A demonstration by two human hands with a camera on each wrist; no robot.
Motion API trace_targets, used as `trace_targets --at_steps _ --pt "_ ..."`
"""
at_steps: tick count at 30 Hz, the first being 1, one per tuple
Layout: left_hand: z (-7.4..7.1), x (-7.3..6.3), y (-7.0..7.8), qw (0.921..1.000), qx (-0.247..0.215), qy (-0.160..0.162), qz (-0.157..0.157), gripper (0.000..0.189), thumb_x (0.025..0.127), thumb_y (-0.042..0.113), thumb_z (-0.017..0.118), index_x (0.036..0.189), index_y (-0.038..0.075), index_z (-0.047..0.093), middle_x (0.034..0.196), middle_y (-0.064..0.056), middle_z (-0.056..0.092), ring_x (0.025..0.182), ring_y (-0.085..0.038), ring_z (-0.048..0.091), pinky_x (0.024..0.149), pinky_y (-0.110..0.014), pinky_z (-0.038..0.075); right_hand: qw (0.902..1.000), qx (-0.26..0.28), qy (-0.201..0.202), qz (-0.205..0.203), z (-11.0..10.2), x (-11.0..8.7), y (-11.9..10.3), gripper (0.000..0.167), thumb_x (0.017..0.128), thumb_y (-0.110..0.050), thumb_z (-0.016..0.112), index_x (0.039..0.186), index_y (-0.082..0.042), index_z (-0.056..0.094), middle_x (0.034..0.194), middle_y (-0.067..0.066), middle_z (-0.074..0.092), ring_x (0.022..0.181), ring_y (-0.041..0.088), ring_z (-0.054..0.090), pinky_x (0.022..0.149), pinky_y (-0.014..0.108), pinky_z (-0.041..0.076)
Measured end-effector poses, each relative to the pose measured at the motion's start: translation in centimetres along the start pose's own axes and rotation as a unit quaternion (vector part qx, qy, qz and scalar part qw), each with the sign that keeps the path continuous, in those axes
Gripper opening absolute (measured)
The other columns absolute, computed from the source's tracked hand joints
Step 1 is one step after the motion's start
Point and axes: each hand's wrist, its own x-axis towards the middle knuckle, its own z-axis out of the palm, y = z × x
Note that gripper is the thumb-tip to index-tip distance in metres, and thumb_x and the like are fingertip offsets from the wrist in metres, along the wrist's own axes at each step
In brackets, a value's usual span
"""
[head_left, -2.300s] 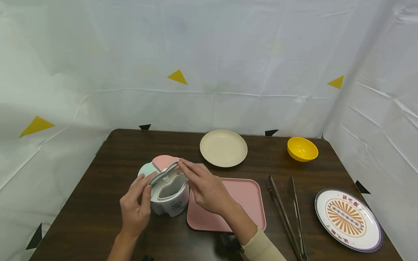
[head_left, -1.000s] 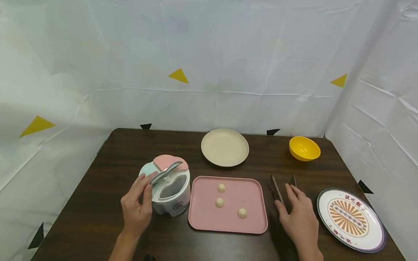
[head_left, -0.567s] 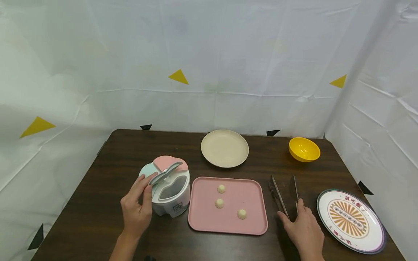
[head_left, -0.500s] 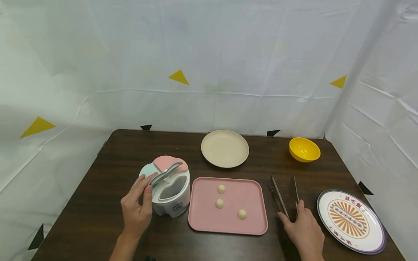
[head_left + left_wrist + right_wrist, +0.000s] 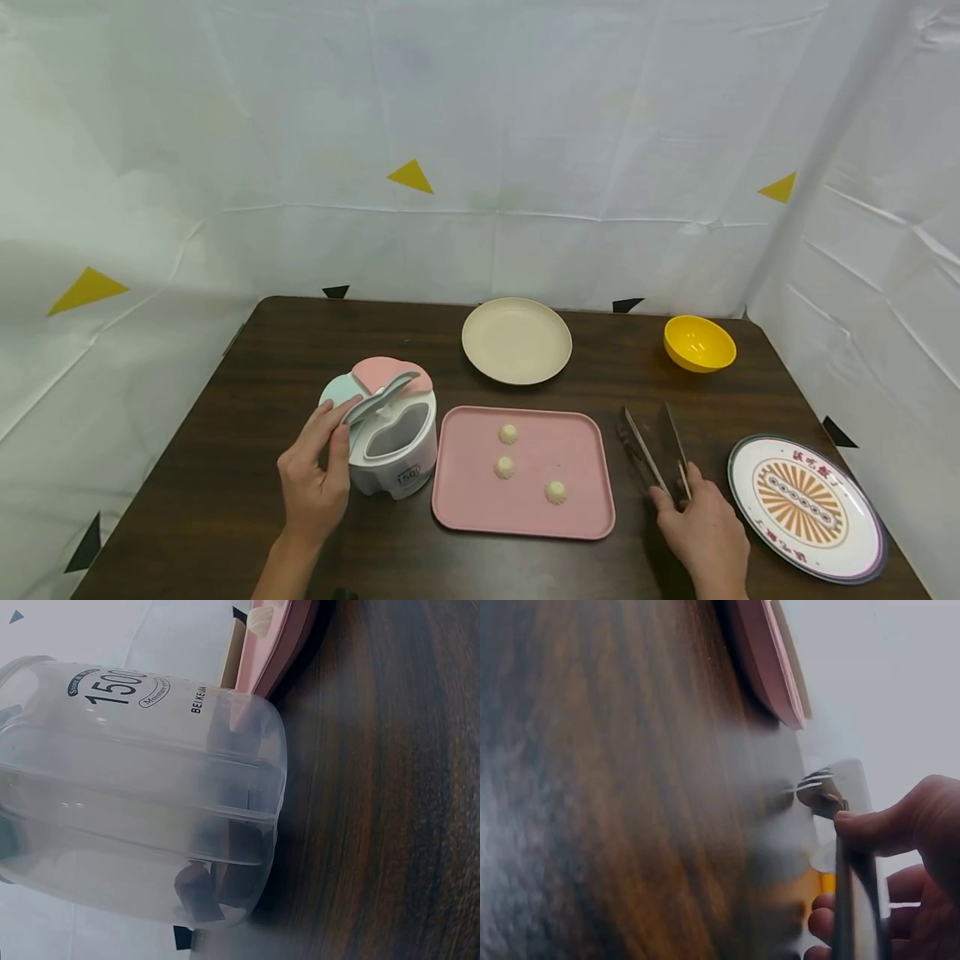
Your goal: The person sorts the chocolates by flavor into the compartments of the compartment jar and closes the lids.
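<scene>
My left hand (image 5: 313, 475) pinches the raised grey lid (image 5: 381, 398) of a clear storage container (image 5: 397, 467) marked 1500, with pink and mint lids on its other sections. In the left wrist view, dark brown pieces (image 5: 199, 892) show through its wall near the bottom. At the right, my right hand (image 5: 703, 533) grips metal tongs (image 5: 645, 450), thumb on one arm and fingers on the other. The tongs point away from me, arms spread. A fork-like tip (image 5: 817, 784) shows in the right wrist view. Three small cream dumpling-shaped pieces (image 5: 556, 492) lie on a pink tray (image 5: 525, 521) between the hands.
A cream plate (image 5: 516, 342) sits behind the tray. Far right at the back stands a yellow bowl (image 5: 699, 343). A patterned white plate (image 5: 806, 508) lies right of the tongs, near the table's right edge. White sheeting (image 5: 495, 125) encloses the back and sides.
My right hand has left the container lid, moved right and taken hold of the tongs. The tongs' arms have since come slightly closer together. My left hand stays on the lid.
</scene>
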Motion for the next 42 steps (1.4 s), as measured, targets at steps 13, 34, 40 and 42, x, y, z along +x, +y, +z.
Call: trace_targets --at_steps 13,34,40,42 --pt "0.1 1.2 2.2 1.0 0.002 0.002 -0.002 0.02 0.091 -0.007 0.056 0.107 -0.011 0.069 0.103 -0.024 0.07 0.104 -0.03 0.067 0.104 -0.041 0.042 0.991 0.008 -0.03 -0.13 -2.3 -0.1 -0.8 0.068 0.083 -0.033 0.078 0.14 -0.004 0.053 0.087 0.006 0.072 0.066 0.023 0.061 0.06 0.041 0.046" --pt "0.1 0.2 0.3 1.0 -0.003 0.002 -0.002 0.021 0.093 -0.003 0.057 0.109 -0.008 0.07 0.106 -0.02 0.071 0.106 -0.022 0.067 0.105 -0.041 0.041 0.95 0.042 -0.16 -0.265 -2.6 -1.3 -1.4 0.049 0.082 -0.036 0.078 0.129 -0.024 0.066 0.071 -0.021 0.058 0.053 0.0 0.043 0.049 0.022 0.037" --pt "0.1 0.2 0.4 1.0 0.001 0.003 -0.002 0.021 0.093 -0.003 0.057 0.109 -0.008 0.07 0.106 -0.02 0.071 0.106 -0.021 0.067 0.104 -0.041 0.042 0.9484 0.021 -0.16 -0.273 -2.6 -1.5 -1.5 0.048 0.081 -0.037 0.078 0.127 -0.029 0.067 0.082 -0.021 0.063 0.062 -0.002 0.048 0.057 0.023 0.04" --pt "0.1 0.4 0.9 1.0 0.002 0.004 -0.002 0.02 0.093 -0.005 0.057 0.108 -0.009 0.069 0.105 -0.022 0.07 0.106 -0.021 0.067 0.104 -0.041 0.042 0.9477 0.012 -0.144 -0.285 -2.5 -1.5 -1.6 0.047 0.08 -0.036 0.079 0.126 -0.03 0.068 0.088 -0.019 0.068 0.067 -0.002 0.053 0.059 0.025 0.044"
